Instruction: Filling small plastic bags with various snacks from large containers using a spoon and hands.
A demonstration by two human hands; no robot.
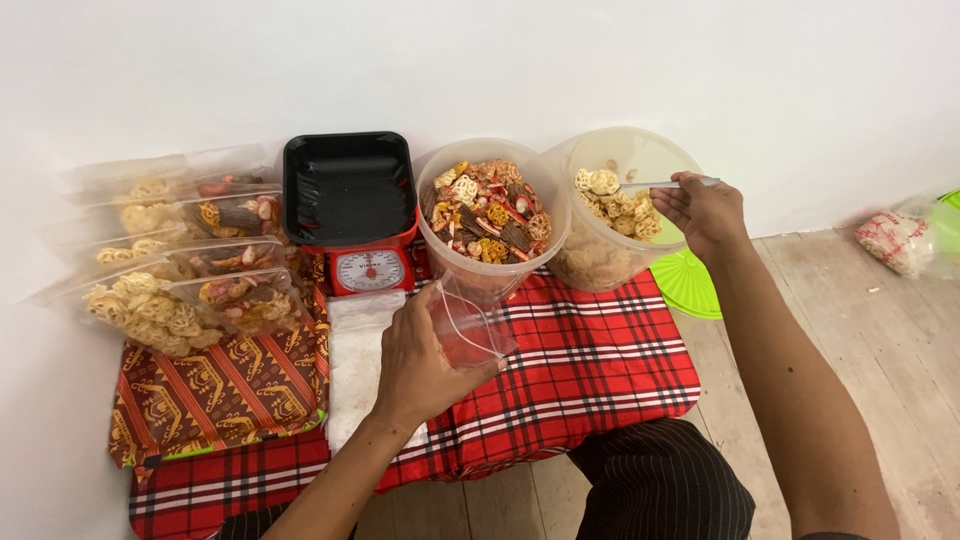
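Note:
My left hand [420, 365] holds an empty clear plastic bag [468, 325] open above the red plaid cloth [590, 370], just in front of a clear tub of mixed coloured crackers [490, 210]. My right hand [705, 210] grips a metal spoon [660, 184] whose tip is inside a second clear tub [620, 215] of pale flower-shaped crackers. The two tubs stand side by side against the white wall.
A red kitchen scale with a black tray [350, 190] stands left of the tubs. Several filled cracker bags [180, 270] lie on a patterned batik cloth at the left. A stack of empty bags [355, 360], a green lid [690, 285], and another bag on the wooden floor [900, 240].

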